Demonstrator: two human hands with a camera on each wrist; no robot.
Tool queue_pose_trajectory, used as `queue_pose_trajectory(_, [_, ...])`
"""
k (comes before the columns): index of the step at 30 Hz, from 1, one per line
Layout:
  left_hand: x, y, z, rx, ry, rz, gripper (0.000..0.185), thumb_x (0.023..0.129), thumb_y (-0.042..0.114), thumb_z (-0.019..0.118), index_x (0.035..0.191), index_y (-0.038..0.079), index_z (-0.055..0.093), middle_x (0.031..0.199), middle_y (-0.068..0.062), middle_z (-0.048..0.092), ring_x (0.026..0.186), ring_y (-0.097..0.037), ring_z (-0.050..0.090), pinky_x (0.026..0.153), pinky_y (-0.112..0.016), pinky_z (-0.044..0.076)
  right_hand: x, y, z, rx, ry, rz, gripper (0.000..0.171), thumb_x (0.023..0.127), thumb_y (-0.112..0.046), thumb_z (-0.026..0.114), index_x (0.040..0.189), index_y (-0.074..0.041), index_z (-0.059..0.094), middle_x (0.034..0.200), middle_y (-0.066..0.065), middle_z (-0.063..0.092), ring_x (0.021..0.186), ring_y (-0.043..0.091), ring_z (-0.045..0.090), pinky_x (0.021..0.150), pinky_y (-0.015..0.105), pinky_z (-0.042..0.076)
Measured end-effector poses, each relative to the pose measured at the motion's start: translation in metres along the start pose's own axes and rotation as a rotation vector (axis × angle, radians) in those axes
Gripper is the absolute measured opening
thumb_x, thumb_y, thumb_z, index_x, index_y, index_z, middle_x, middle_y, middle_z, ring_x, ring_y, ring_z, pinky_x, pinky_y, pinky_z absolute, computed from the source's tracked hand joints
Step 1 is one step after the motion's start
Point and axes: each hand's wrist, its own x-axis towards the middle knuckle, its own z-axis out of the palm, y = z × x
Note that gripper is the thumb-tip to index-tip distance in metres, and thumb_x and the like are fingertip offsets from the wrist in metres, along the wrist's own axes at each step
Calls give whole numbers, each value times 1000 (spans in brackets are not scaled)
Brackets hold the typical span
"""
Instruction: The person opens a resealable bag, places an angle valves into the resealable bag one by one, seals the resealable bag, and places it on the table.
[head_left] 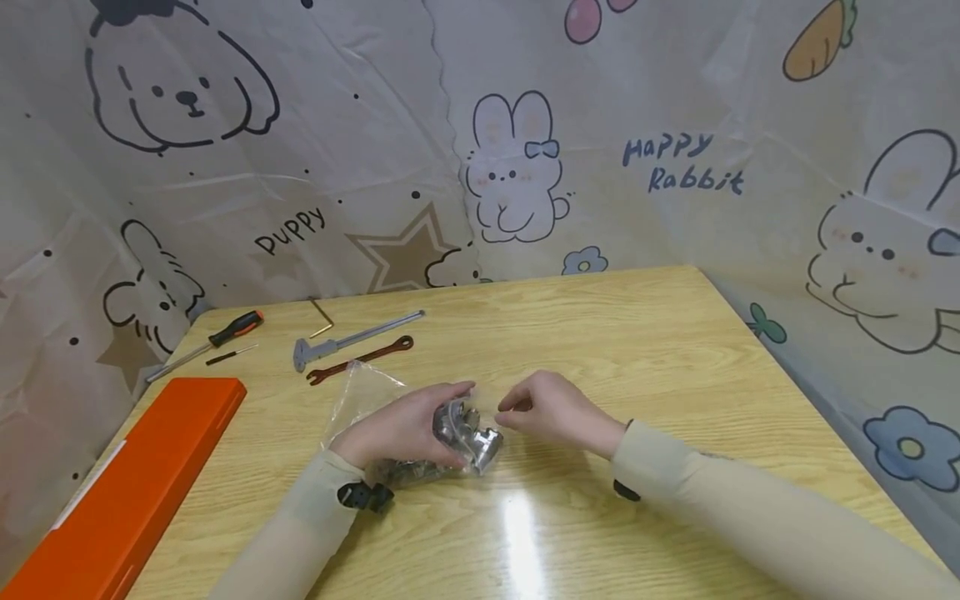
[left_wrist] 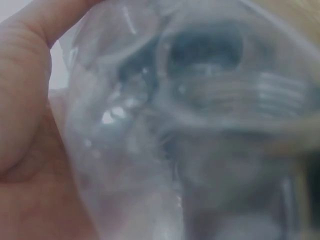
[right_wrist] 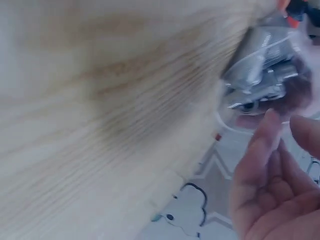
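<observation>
My left hand [head_left: 401,427] grips a clear plastic bag [head_left: 363,385], thumb and fingers spread round its bulging right end. Inside the bag are several shiny metal fittings [head_left: 486,448]; up close in the left wrist view, one threaded fitting [left_wrist: 280,95] shows a round opening through the film. My right hand [head_left: 553,410] is just right of the bag, its fingers bent. In the right wrist view, a gap separates the thumb from the index fingertip [right_wrist: 272,116], which is right at the bag's edge, and nothing shows between them.
An orange case [head_left: 172,442] lies along the table's left side. Behind it are a screwdriver [head_left: 234,328], a small thin tool [head_left: 228,355] and a hex key [head_left: 322,321]. A caliper [head_left: 352,337] and a reddish wrench [head_left: 367,358] lie beyond the bag. Printed cloth [head_left: 405,150] hangs behind the table [head_left: 660,350].
</observation>
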Motion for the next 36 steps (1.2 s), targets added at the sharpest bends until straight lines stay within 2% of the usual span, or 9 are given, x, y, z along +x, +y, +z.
queue_pose_trajectory(4, [1,-1,0,1,-5,1,107,69,32,92,154,8,33,151,-8,43,135,-23,43,111,-41,36,-26,-2,-2,98,14,-29,11,92,-17,71,93,-8,77,73,-6,69,67,16,66,59,29,55])
queue_pose_trajectory(9, [2,-1,-1,7,-10,-4,109,68,33,92,155,7,31,151,-9,43,135,-24,43,111,-41,35,-47,-2,14,221,5,-83,13,92,-12,71,96,-1,75,71,-2,70,61,19,66,52,29,56])
queue_pose_trajectory(17, [3,2,-3,-12,-38,-30,113,67,34,93,157,10,27,152,-9,42,133,-22,43,111,-42,36,-45,-3,42,252,30,-119,10,90,-9,72,94,0,75,65,2,69,54,21,65,45,27,53])
queue_pose_trajectory(21, [3,3,-7,-29,-94,-32,121,66,38,93,158,9,20,155,-10,37,136,-23,40,112,-42,34,-43,-4,47,227,42,-126,7,89,-9,73,89,-3,76,62,1,67,52,19,63,45,26,51])
queue_pose_trajectory(24, [2,4,-15,-43,-152,-75,122,68,42,91,160,14,15,157,-11,32,137,-25,38,112,-45,33,-40,-5,49,233,30,-113,6,89,-10,74,87,-4,76,64,2,67,53,20,64,46,26,52])
queue_pose_trajectory(28, [5,5,-26,-29,-198,-105,95,88,48,71,160,16,17,155,-13,36,137,-31,40,111,-51,34,-36,-8,50,250,10,-84,6,88,-10,74,85,-5,75,67,3,68,56,25,65,48,27,52])
queue_pose_trajectory(30, [11,3,-31,-25,-188,-89,73,100,49,53,157,12,27,151,-14,42,136,-33,42,111,-51,34,-35,-8,50,254,8,-70,7,89,-10,74,84,-5,75,67,3,68,57,26,65,48,27,53])
queue_pose_trajectory(33, [22,0,-34,-32,-137,-59,56,107,45,35,146,7,48,140,-13,56,127,-30,53,107,-49,40,-36,-8,50,267,17,-55,7,88,-8,74,83,-4,75,69,3,69,59,25,66,50,28,54])
queue_pose_trajectory(36, [34,-7,-35,-59,-92,-52,44,108,37,41,130,8,65,116,-6,68,103,-21,63,94,-42,50,-37,-8,49,260,42,-46,3,86,-7,75,84,-4,75,72,0,69,61,19,65,52,27,55])
